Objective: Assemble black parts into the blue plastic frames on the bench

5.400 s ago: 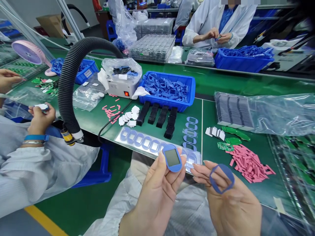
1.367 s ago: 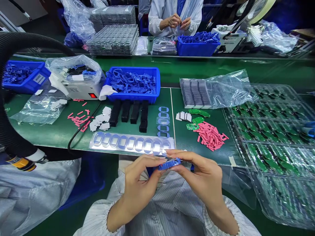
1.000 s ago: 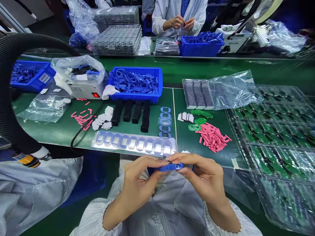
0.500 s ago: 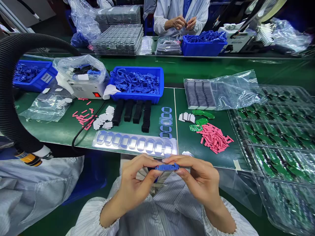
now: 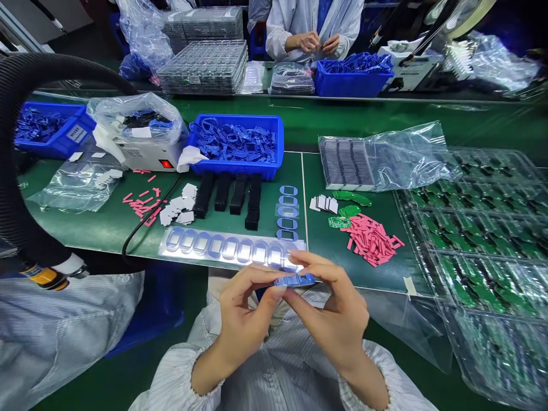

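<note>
A small blue plastic housing (image 5: 294, 280) is held edge-on between my two hands at the front edge of the bench. My left hand (image 5: 252, 302) pinches its left end between thumb and fingers. On the right end, the thumb and fingers of my right hand (image 5: 331, 299) are closed, with the index finger raised a little above the housing. Just beyond my fingers lies a clear sheet with a row of oval blue-rimmed window films (image 5: 231, 249). More oval films (image 5: 287, 211) form a column on the green bench behind it.
A blue bin of blue housings (image 5: 237, 171) stands behind black blocks (image 5: 221, 191). Pink strips (image 5: 372, 240), white pads (image 5: 324, 203) and trays of green circuit boards (image 5: 471, 240) lie right. A black hose (image 5: 12, 142) arches at left. A co-worker's hands (image 5: 317, 43) are across the bench.
My hands have drawn closer together and raised the housing slightly. My right index finger has lifted, and the right thumb has slid left beneath the housing.
</note>
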The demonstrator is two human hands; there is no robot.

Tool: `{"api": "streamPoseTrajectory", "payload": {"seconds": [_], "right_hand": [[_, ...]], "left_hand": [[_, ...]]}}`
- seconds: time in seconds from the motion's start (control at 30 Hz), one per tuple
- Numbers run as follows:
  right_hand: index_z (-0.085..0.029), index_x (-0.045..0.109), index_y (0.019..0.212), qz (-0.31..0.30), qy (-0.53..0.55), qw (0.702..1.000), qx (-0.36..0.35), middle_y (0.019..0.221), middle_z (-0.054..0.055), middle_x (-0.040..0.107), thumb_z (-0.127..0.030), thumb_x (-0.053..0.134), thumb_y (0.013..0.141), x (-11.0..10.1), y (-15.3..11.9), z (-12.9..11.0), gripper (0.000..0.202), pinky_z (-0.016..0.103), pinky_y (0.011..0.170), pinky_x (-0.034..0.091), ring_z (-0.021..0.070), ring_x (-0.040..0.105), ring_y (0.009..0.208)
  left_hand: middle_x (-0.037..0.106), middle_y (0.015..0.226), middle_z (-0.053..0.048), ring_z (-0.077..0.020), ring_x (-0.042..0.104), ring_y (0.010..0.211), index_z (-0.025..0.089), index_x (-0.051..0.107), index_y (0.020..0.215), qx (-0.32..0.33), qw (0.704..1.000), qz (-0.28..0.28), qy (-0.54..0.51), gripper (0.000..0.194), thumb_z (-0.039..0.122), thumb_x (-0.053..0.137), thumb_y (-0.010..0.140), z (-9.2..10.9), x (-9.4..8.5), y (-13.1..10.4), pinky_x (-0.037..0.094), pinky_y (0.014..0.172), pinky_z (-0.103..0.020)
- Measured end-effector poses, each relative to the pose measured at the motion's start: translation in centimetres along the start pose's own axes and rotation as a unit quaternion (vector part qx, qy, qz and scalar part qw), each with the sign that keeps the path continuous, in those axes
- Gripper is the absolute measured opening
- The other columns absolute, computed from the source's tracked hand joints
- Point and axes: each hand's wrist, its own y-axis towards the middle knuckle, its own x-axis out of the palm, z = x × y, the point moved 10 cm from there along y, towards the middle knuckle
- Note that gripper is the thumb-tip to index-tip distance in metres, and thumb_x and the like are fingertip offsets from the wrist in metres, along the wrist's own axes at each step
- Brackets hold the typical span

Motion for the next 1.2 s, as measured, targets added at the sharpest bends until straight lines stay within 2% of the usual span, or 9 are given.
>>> {"api": "streamPoseTrajectory", "payload": {"seconds": [0.17,0.43,0.57,0.77,0.87,0.97,1.07,1.13,1.2], "right_hand": [[-0.022,0.058,0.085,-0.065,0.06,0.996,0.033,0.096,0.005,0.069,-0.014,0.07,0.073,-0.1,0.1,0.4,0.019,0.034,0.076,0.056,0.0206,0.066,0.088],[-0.025,0.064,0.092,-0.149,0.087,0.985,0.024,0.095,-0.001,0.07,-0.006,0.061,0.078,0.1,0.2,0.5,0.023,0.032,0.083,0.056,0.0185,0.066,0.093],[-0.025,0.065,0.095,-0.136,0.077,0.987,-0.024,0.096,0.0,0.07,-0.001,0.06,0.077,-0.2,0.3,-0.1,0.03,0.034,0.083,0.056,0.0191,0.065,0.094],[-0.02,0.062,0.106,-0.218,0.044,0.969,-0.105,0.102,0.005,0.068,-0.004,0.061,0.079,0.7,-0.1,-1.4,0.032,0.034,0.083,0.056,0.0193,0.064,0.097],[-0.017,0.061,0.107,-0.203,0.036,0.967,-0.15,0.099,0.006,0.069,-0.001,0.055,0.081,0.2,-0.2,-2.1,0.031,0.031,0.082,0.056,0.018,0.064,0.097],[-0.017,0.06,0.11,-0.17,0.019,0.967,-0.191,0.1,0.007,0.069,0.002,0.052,0.081,-0.4,-0.3,-2.6,0.036,0.032,0.08,0.057,0.0181,0.063,0.098],[-0.017,0.058,0.117,-0.139,-0.011,0.96,-0.242,0.105,0.007,0.067,0.003,0.053,0.079,-0.9,-0.8,-3.0,0.042,0.032,0.081,0.056,0.0186,0.062,0.1],[-0.018,0.057,0.12,-0.121,-0.022,0.957,-0.263,0.108,0.008,0.067,0.002,0.056,0.079,-1.0,-1.2,-3.0,0.046,0.03,0.081,0.056,0.0185,0.063,0.099],[-0.019,0.054,0.124,-0.111,-0.003,0.966,-0.234,0.107,0.008,0.067,-0.005,0.063,0.077,-1.0,-1.2,-2.4,0.05,0.03,0.08,0.056,0.0197,0.064,0.096]], "left_hand": [[0.07,0.078,-0.002,-0.0133,0.062,0.072,0.021,0.065,0.092,0.058,0.997,-0.025,0.042,0.012,0.017,0.061,0.081,0.9,-0.1,-0.2,0.05,0.065,-0.024],[0.071,0.079,-0.003,-0.0137,0.063,0.071,0.02,0.066,0.093,0.071,0.995,-0.055,0.042,0.012,0.02,0.062,0.081,0.8,-0.2,-0.5,0.051,0.063,-0.024],[0.071,0.081,-0.005,-0.0173,0.066,0.074,0.019,0.066,0.091,0.065,0.996,-0.055,0.038,0.023,0.029,0.073,0.071,0.9,-0.3,-0.4,0.054,0.065,-0.028],[0.07,0.072,-0.003,-0.0143,0.067,0.066,0.017,0.066,0.081,0.118,0.991,-0.037,0.049,0.013,0.022,0.073,0.072,1.7,-0.5,-0.6,0.054,0.06,-0.023],[0.071,0.073,-0.003,-0.0152,0.068,0.068,0.016,0.066,0.083,0.135,0.988,-0.051,0.052,0.015,0.021,0.073,0.071,2.0,-0.4,-0.7,0.055,0.062,-0.024],[0.072,0.082,-0.004,-0.0174,0.068,0.079,0.019,0.068,0.086,0.097,0.992,-0.075,0.033,0.019,0.022,0.075,0.069,1.5,-0.4,-0.5,0.056,0.07,-0.027],[0.071,0.101,-0.007,-0.0215,0.067,0.091,0.022,0.071,0.087,0.004,0.996,-0.094,0.004,0.023,0.03,0.077,0.066,0.1,-0.5,-0.3,0.055,0.08,-0.033],[0.072,0.101,-0.006,-0.022,0.068,0.09,0.024,0.072,0.086,-0.051,0.994,-0.091,-0.021,0.018,0.028,0.075,0.068,-0.8,-0.6,-0.3,0.055,0.081,-0.033],[0.073,0.094,-0.002,-0.0201,0.069,0.087,0.027,0.073,0.084,-0.078,0.994,-0.068,-0.038,0.017,0.02,0.074,0.069,-1.3,-0.9,-0.4,0.056,0.078,-0.029]]}}
